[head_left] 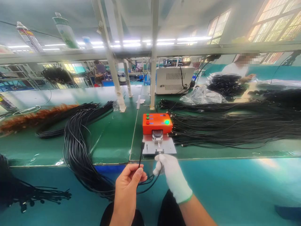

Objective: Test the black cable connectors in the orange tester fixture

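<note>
My bare left hand (pixel 131 177) pinches a black cable near its dark plug (pixel 142 145), which points upward beside the metal plate's left edge. My right hand (pixel 169 174), in a white glove, has its thumb and fingers closed on a cable end at the front edge of the metal plate (pixel 150 150). That cable curves down and left below my hands. Behind the plate sits an orange tester box (pixel 154 128) with a lit green light at its right, and red and green buttons at its left.
A thick bundle of black cables (pixel 78 150) hangs over the bench edge at left. More black cables (pixel 225 128) cover the bench at right. Uprights (pixel 154 56) and a light metal case (pixel 174 80) stand behind. A person (pixel 237 67) is at the far right.
</note>
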A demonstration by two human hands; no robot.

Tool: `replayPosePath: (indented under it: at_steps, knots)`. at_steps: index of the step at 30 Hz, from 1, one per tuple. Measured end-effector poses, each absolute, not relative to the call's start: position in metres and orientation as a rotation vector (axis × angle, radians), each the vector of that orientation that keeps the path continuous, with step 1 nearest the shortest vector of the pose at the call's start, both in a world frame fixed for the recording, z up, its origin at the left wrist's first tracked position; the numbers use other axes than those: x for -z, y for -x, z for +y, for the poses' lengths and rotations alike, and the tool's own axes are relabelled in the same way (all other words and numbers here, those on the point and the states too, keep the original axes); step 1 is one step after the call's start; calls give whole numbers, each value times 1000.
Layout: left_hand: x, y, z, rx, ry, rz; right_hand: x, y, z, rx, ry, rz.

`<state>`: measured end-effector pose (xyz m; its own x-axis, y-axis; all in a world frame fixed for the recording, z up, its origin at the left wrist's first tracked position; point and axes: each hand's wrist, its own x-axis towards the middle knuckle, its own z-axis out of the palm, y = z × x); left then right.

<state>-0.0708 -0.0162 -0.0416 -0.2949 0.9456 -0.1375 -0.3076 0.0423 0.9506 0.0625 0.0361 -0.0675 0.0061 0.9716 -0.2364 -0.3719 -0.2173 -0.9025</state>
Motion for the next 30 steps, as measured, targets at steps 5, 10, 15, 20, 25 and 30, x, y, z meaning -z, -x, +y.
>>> replayPosePath:
  at_steps: [5,10,15,20,25,30]
  knots:
    - [43,70,-15,-1489,-763,1241,71,-61,51,-1572,1177,-712]
    - [45,70,-13,-1462,-794,1244,75,-61,54,-1577,1156,-700]
    - [46,71,-12,-1458,-780,1254,78,-60,53,-1556,1144,-710]
    - [45,70,-12,-1455,-798,1255,72,-60,49,-1533,1182,-761]
    - [50,70,-13,-1402,-917,1315,63,-63,20,-1508,1227,-996]
    - [60,71,-13,-1286,-1152,1373,58,-67,1,-790,1574,-1394]
